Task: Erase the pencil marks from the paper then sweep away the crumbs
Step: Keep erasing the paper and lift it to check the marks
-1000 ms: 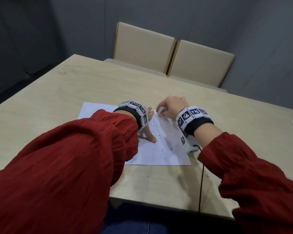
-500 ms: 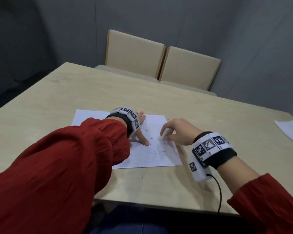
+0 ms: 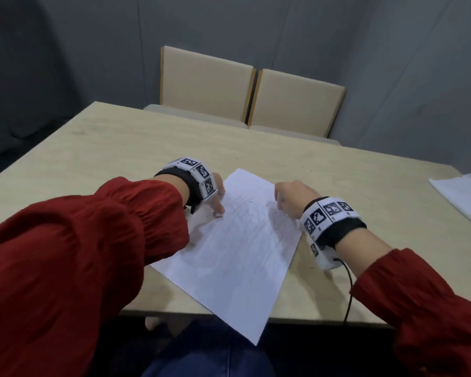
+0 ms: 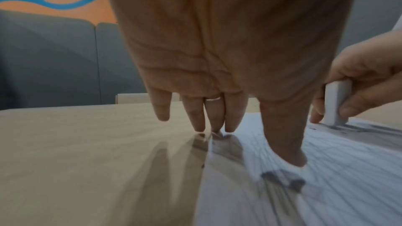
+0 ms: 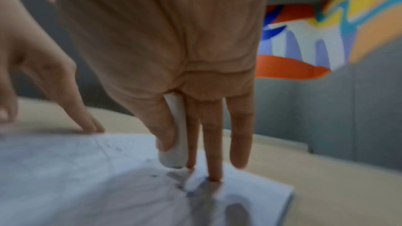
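Note:
A white paper [image 3: 237,254] lies askew on the wooden table [image 3: 120,148], one corner hanging over the front edge. Faint pencil lines and dark crumbs [image 3: 268,212] show on it. My left hand [image 3: 218,210] presses the sheet's left edge with straight fingers and thumb [image 4: 291,152]. My right hand [image 3: 282,205] pinches a white eraser [image 5: 176,135], whose tip touches the paper [image 5: 87,178] near its right edge. From the left wrist view the eraser [image 4: 336,102] stands upright on the paper [image 4: 337,186], and dark crumbs [image 4: 282,178] lie beside my thumb.
Two beige chairs [image 3: 250,96] stand at the table's far side. More white sheets [image 3: 462,197] lie at the right edge. A black cable [image 3: 348,292] runs from my right wrist over the front edge.
The paper has turned from square to diagonal and slid toward me, its corner now past the table edge. My right hand with the eraser has shifted to the sheet's right edge.

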